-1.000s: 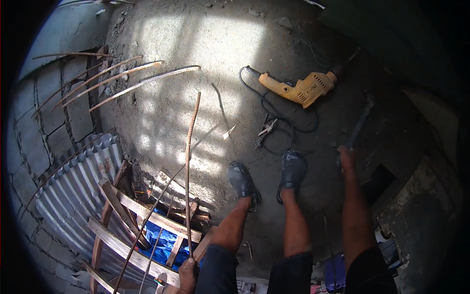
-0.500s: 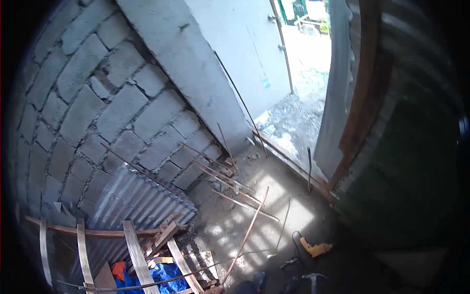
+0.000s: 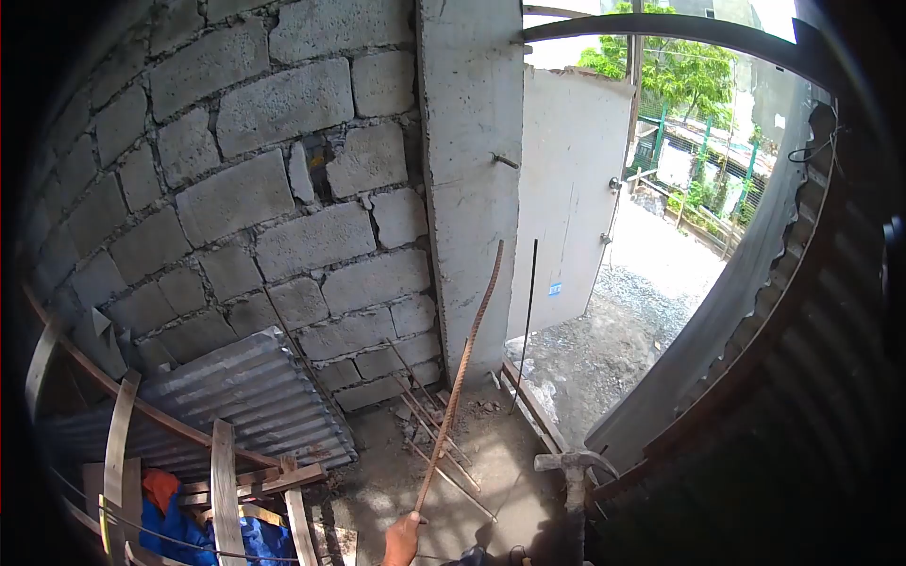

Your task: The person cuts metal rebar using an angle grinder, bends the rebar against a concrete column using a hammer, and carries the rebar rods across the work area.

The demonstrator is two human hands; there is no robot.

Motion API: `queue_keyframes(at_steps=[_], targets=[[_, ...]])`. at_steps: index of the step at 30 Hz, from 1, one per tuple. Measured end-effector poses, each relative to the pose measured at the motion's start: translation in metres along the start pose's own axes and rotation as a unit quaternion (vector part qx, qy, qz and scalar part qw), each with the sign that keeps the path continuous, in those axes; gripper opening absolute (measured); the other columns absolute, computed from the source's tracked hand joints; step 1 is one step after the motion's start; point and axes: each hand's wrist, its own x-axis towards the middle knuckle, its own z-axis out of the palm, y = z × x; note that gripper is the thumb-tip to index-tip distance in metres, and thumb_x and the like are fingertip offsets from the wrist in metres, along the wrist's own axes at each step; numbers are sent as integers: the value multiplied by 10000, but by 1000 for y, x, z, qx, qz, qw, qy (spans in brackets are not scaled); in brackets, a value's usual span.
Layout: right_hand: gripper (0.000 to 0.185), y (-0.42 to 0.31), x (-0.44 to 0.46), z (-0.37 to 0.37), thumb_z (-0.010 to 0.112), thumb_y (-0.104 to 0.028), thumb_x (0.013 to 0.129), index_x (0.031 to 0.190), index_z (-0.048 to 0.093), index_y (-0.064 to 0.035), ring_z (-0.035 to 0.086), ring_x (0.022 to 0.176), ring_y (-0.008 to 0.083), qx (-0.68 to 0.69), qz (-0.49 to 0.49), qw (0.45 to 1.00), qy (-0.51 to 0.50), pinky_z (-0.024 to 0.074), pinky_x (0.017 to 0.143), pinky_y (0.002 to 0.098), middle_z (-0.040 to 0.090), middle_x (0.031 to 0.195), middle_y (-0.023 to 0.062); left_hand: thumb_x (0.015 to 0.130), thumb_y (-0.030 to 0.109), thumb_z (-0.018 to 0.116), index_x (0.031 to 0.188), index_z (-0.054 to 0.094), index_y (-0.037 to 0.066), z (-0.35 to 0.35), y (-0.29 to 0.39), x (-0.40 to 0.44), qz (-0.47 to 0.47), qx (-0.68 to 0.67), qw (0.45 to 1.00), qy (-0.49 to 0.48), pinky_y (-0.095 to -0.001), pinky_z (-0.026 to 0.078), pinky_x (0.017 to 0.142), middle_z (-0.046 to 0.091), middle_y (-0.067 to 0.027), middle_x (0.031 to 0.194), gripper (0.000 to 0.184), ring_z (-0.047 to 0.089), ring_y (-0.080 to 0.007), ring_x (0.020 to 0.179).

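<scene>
My left hand [image 3: 402, 540], at the bottom edge, is closed around the lower end of a long, rusty ribbed rebar [image 3: 458, 382]. The bar slants up and slightly right, its free tip standing in front of the concrete column. To the right, a claw hammer [image 3: 574, 464] is raised with its head uppermost and its handle running down toward the bottom edge. My right hand does not show; the hammer's lower handle is lost in shadow. Beyond the held bar, several thinner rods [image 3: 437, 437] stick out over the floor near the block wall.
A concrete block wall [image 3: 311, 236] and column [image 3: 472, 179] stand ahead. A pale door [image 3: 571, 189] opens onto gravel. Corrugated metal sheets [image 3: 241, 391] lean at left, behind a wooden frame [image 3: 225, 491] and blue tarp [image 3: 264, 540]. An upright rod [image 3: 528, 330] rises near the doorway.
My view has lifted and turned. The rebar has come upright, and my left hand around its end is now plainer. The hammer has risen from the bottom edge. The yellow power tool has left view.
</scene>
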Motion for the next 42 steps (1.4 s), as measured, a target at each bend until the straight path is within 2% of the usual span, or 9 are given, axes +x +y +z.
queue_keyframes(at_steps=[3, 5, 10, 17, 21, 26, 31, 36, 42], targets=[[549, -11, 115, 12, 839, -275, 801, 1270, 596, -123, 670, 807, 326, 223, 26, 971, -82, 553, 762, 404, 721, 986, 109, 1040, 410, 459, 838, 708, -26, 0, 21, 49, -4, 19, 999, 38, -465, 488, 735, 662, -234, 782, 542, 651, -388, 794], [173, -34, 192, 46, 708, -164, 850, 891, 587, -48, 530, 432, 146, 150, 88, 980, 100, 431, 406, 310, 566, 576, 35, 1026, 408, 476, 780, 644, -4, -9, 42, 78, 17, -117, 993, 5, -373, 428, 627, 556, -83, 637, 509, 527, -189, 634], [216, -133, 277, 43, 708, -205, 905, 883, 582, -31, 543, 475, 109, 269, 44, 962, 22, 442, 459, 268, 560, 581, 18, 1034, 400, 461, 793, 645, 5, -14, 92, 136, -50, -174, 983, 27, -343, 389, 576, 488, -34, 604, 498, 467, -141, 588], [142, -172, 432, 61, 655, -116, 950, 965, 528, -53, 536, 489, 102, 345, -168, 923, 1, 452, 451, 239, 563, 678, 20, 1031, 478, 449, 771, 640, -3, 1, 140, 271, 59, -197, 977, 50, -288, 322, 499, 460, -2, 558, 579, 410, -81, 515], [198, -206, 520, 44, 645, -209, 976, 962, 521, -54, 490, 460, 89, 354, -211, 911, 2, 397, 414, 234, 516, 630, 17, 1014, 514, 475, 757, 627, 0, 3, 206, 368, 52, -235, 970, 32, -275, 310, 482, 431, 21, 527, 595, 395, -77, 483], [635, -238, 611, 17, 369, -624, 1012, 1045, 551, -16, 454, 468, 94, 386, -253, 887, -33, 374, 427, 245, 477, 591, 3, 1005, 525, 488, 739, 608, 22, -3, 253, 491, 74, -234, 969, 30, -277, 285, 434, 418, 26, 512, 581, 366, -77, 435], [561, -294, 680, 11, 405, -543, 1035, 1015, 567, -6, 458, 469, 89, 346, -290, 892, -8, 357, 437, 247, 477, 566, 5, 994, 546, 504, 746, 605, 36, -13, 265, 575, 91, -226, 970, 13, -271, 270, 428, 403, 29, 521, 577, 351, -66, 436], [466, -368, 713, 22, 481, -472, 1035, 1016, 562, -13, 458, 475, 83, 334, -329, 883, 20, 360, 462, 239, 486, 569, -1, 1025, 484, 480, 775, 587, 2, 6, 245, 649, 242, -92, 954, 152, -390, 454, 611, 539, -85, 640, 554, 538, -225, 612], [481, -452, 716, 55, 474, -502, 1030, 978, 549, -30, 455, 446, 89, 314, -324, 890, 74, 364, 431, 250, 482, 556, 4, 1046, 430, 456, 786, 591, 12, 18, 218, 742, 313, -9, 926, 209, -485, 463, 605, 599, -238, 705, 510, 584, -458, 664]])
